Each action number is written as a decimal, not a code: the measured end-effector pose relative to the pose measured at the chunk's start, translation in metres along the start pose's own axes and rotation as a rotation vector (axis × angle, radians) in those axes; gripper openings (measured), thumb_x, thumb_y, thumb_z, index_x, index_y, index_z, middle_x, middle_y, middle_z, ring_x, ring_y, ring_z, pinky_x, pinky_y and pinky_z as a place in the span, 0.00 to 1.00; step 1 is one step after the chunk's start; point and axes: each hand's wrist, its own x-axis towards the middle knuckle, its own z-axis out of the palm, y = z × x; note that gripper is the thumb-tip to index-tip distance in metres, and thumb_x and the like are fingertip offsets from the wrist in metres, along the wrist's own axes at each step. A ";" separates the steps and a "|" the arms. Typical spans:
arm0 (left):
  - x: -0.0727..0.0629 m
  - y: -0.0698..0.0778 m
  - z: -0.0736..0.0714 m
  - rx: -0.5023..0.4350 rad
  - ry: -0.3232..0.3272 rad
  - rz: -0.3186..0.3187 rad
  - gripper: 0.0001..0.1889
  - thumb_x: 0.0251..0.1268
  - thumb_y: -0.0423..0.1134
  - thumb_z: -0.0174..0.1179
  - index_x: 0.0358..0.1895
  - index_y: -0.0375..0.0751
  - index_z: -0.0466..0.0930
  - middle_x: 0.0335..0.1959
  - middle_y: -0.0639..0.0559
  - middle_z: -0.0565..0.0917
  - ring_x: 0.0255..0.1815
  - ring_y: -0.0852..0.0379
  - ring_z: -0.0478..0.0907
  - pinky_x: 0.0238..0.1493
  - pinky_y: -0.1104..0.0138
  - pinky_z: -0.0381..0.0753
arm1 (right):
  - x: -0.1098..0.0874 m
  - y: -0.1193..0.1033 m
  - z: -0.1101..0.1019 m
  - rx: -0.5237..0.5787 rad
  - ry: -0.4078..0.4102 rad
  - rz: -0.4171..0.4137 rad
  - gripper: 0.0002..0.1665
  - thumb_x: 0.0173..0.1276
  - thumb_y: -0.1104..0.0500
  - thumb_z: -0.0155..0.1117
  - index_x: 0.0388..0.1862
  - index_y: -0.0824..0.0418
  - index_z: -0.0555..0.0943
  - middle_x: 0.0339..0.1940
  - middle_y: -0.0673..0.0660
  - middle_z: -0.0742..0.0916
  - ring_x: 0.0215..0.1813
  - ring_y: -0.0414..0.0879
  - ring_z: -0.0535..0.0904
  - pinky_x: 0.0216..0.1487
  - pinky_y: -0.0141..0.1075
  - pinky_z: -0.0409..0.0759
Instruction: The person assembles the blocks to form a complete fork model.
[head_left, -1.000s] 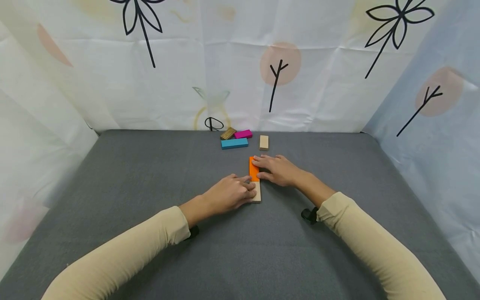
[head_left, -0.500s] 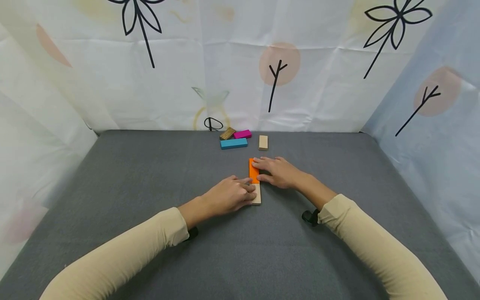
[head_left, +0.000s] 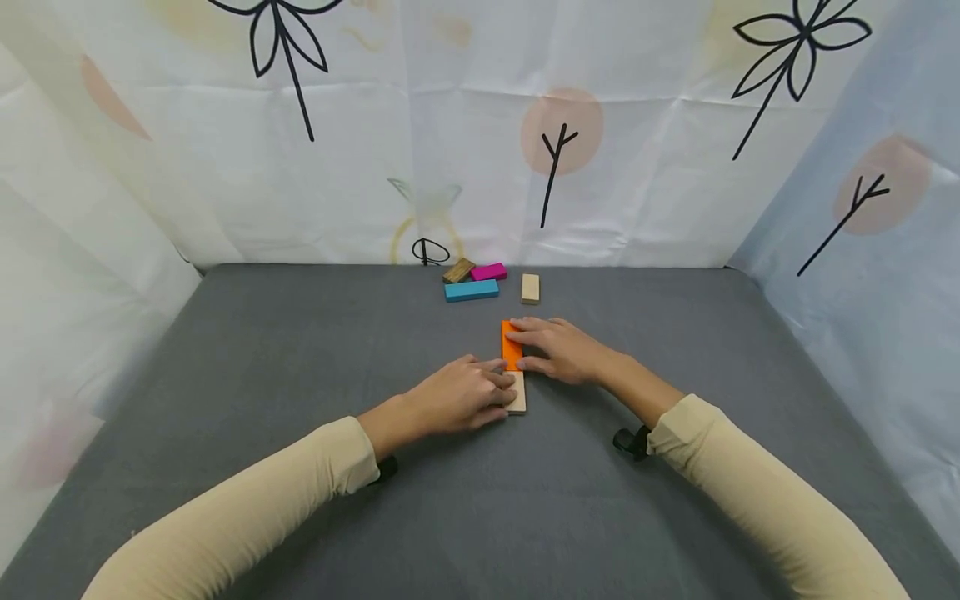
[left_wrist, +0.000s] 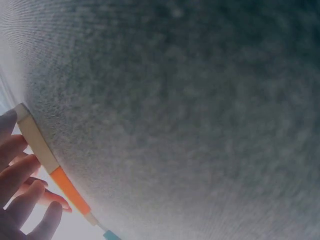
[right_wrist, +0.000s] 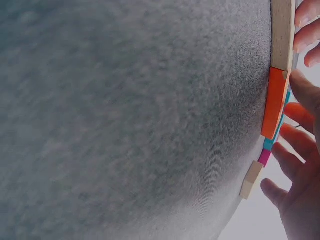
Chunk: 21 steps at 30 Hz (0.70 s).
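In the head view an orange block (head_left: pixel 512 352) lies lengthwise on the grey table, end to end with a pale wooden block (head_left: pixel 519 405) on its near side. My left hand (head_left: pixel 461 393) comes in from the left, its fingertips resting on the pale block and the index finger reaching the joint with the orange one. From the right, my right hand (head_left: pixel 564 350) touches the orange block with spread, nearly straight fingers, thumb along its right side. The right wrist view shows the orange block (right_wrist: pixel 274 102) flush against the pale block (right_wrist: pixel 282 35).
Beyond the hands lie a blue block (head_left: pixel 472 290), a magenta block (head_left: pixel 489 272), a brown block (head_left: pixel 459 271) and, a little to the right, another pale block (head_left: pixel 530 288). Patterned cloth (head_left: pixel 480 133) hangs behind the grey table (head_left: pixel 315 333) and along both sides.
The orange and pale blocks have slid slightly nearer to me, end to end, with both hands still on them. The blocks at the back have stayed in place.
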 end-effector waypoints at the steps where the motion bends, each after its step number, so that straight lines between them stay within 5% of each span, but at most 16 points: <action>1: 0.000 0.000 0.000 -0.004 -0.003 0.002 0.13 0.71 0.46 0.62 0.52 0.47 0.86 0.58 0.51 0.83 0.66 0.48 0.75 0.50 0.54 0.79 | -0.002 -0.001 0.000 0.005 -0.005 0.003 0.36 0.75 0.47 0.60 0.75 0.65 0.67 0.77 0.62 0.66 0.78 0.58 0.58 0.74 0.60 0.54; 13: -0.007 -0.007 -0.003 -0.038 -0.086 -0.037 0.24 0.72 0.49 0.61 0.66 0.44 0.78 0.66 0.49 0.78 0.70 0.50 0.71 0.61 0.51 0.75 | -0.019 -0.008 0.005 0.005 -0.043 -0.060 0.38 0.73 0.46 0.62 0.75 0.63 0.67 0.77 0.60 0.67 0.78 0.53 0.60 0.77 0.54 0.52; 21: -0.013 -0.028 -0.013 -0.041 -0.093 -0.151 0.24 0.71 0.47 0.61 0.66 0.42 0.78 0.66 0.46 0.77 0.71 0.47 0.70 0.64 0.47 0.73 | -0.027 -0.014 0.008 -0.011 -0.032 -0.112 0.35 0.73 0.47 0.62 0.73 0.61 0.71 0.76 0.60 0.69 0.77 0.53 0.62 0.76 0.55 0.54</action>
